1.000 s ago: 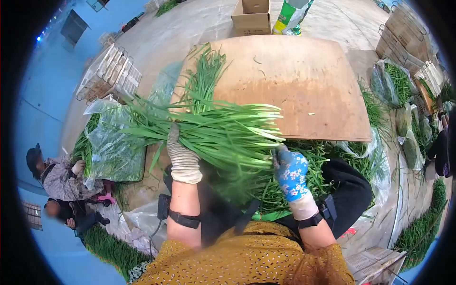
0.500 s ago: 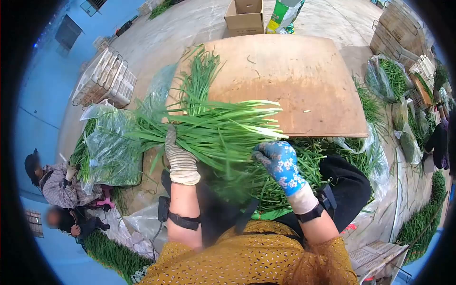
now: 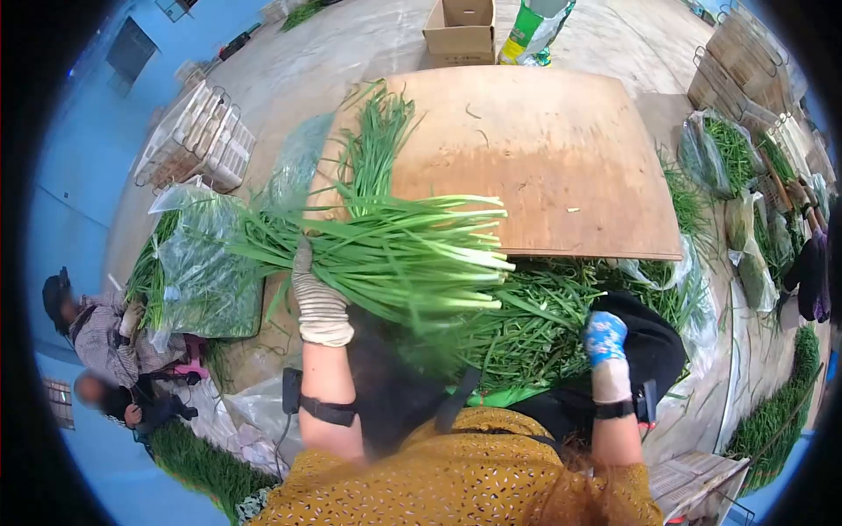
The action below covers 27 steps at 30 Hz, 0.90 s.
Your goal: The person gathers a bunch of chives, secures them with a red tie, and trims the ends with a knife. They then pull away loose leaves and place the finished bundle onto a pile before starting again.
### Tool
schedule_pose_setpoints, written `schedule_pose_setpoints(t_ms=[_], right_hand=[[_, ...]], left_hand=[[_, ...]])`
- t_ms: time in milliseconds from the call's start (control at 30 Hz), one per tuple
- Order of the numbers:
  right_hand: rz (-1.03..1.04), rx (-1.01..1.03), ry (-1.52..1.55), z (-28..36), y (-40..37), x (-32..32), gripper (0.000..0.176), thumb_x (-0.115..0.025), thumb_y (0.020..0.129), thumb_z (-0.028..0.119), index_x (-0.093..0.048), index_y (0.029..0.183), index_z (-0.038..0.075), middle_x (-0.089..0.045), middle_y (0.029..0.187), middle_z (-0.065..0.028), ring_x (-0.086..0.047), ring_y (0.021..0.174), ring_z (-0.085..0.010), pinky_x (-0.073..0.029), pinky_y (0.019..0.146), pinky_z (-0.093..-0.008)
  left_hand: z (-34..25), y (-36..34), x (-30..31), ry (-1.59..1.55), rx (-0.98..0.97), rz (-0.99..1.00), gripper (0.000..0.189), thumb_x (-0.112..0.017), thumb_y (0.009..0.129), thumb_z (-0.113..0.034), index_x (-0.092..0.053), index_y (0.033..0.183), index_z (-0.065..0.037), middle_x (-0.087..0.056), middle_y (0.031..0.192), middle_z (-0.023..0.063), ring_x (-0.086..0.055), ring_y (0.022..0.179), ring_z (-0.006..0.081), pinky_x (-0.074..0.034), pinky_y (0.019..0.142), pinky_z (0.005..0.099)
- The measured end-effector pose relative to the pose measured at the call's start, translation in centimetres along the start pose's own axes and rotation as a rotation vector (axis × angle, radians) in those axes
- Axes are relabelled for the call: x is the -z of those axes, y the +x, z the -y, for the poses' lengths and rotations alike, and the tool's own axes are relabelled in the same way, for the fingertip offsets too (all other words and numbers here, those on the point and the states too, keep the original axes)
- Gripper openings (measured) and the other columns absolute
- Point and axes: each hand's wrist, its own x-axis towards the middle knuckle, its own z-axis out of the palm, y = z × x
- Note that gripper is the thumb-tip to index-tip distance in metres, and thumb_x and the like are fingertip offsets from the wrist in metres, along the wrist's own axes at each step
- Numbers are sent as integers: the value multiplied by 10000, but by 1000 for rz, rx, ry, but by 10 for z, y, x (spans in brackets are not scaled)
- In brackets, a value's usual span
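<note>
My left hand (image 3: 319, 302), in a striped whitish glove, is closed round a bunch of green stalks (image 3: 412, 254), with its thumb on top. Their white ends point right and their leaves trail left, partly over the near left edge of the wooden board (image 3: 535, 167). My right hand (image 3: 605, 338), in a blue flowered glove, is by my right knee, beside a heap of loose greens (image 3: 535, 324). Its fingers are mostly hidden, so I cannot tell whether it holds anything. Another small bunch (image 3: 379, 145) lies on the board's left side.
A plastic-wrapped pile of greens (image 3: 206, 263) stands left, with two people (image 3: 110, 337) behind it. A cardboard box (image 3: 460, 33) and a green-white sack (image 3: 535, 33) are beyond the board. Crates (image 3: 197, 140) stand back left; bagged greens (image 3: 728, 153) lie right.
My right hand has moved away from the stalks' white ends, right and down to my knee. My left hand still holds the bunch, shifted slightly left and lower.
</note>
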Motion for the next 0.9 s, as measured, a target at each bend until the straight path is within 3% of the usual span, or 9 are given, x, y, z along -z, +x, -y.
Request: schedule_pose_setpoints(t_ms=[133,167,333,433,467,600,667,833,900], right_hand=[[-409,383,727,21,-20,40,433,-705,777,313,-627,1135,82,-661,1036,-142,-644,918,-284,-513,788,-350],[0,416,1424,47,-27,64,480,-700,800,310,-593,1183,42,-649,1094,-109,-617,970,-206,-480,858,-318],[700,622,1810,109,-37,85,308,-512,917,103,-533,1202,-10,-588,1169,-106,-561,1060,-184,-471,889,-299],[388,629,1671,115,-68,103,250,-513,915,98,-567,1137,-2,-612,1092,-85,-569,1045,-186,-495,857,-321],[744,497,2369,115,-67,94,137,-487,921,77,-604,965,20,-618,942,-61,-581,920,-181,-474,867,-311],[838,921,2636,66,-38,41,137,-574,869,169,-528,805,57,-546,795,-52,-550,907,-263,-390,901,-470],[634,664,2618,26,-50,55,151,-602,856,209,-580,849,60,-597,851,-64,-565,940,-269,-398,891,-463],[-534,367,441,22,-49,83,472,-740,706,188,-593,1127,31,-591,1147,-203,-562,1046,-375,-441,927,-379],[-114,568,1362,53,-42,84,545,-700,788,177,-496,1264,9,-585,1198,-159,-557,1106,-258,-437,938,-327]], left_hand=[[-1,-4,6,3,17,128,528,-600,862,-349,-479,1265,-31,-548,1220,162,-542,1090,345,-441,939,528],[2,-5,4,1,31,175,529,-602,862,-352,-480,1264,-31,-550,1216,162,-546,1084,342,-446,936,527],[14,-3,7,4,39,264,495,-624,845,-370,-537,1207,-44,-589,1157,146,-584,1026,321,-495,886,502],[8,-8,1,18,39,301,465,-624,845,-373,-557,1184,-62,-600,1139,141,-590,1020,313,-499,879,497],[6,-10,0,14,53,314,461,-623,846,-372,-557,1184,-65,-600,1141,143,-590,1021,312,-497,882,498],[-4,1,19,-17,21,241,439,-611,855,-364,-572,1172,-64,-606,1136,137,-590,1016,303,-492,888,487],[-7,8,27,-28,-9,222,399,-606,861,-358,-592,1133,-66,-620,1116,113,-597,1000,287,-493,885,476],[3,5,19,-15,13,224,345,-603,870,-322,-603,1101,-67,-629,1099,101,-605,976,273,-502,868,452],[12,6,13,-3,37,246,331,-599,873,-307,-603,1100,-66,-632,1089,102,-608,967,272,-506,863,445]])
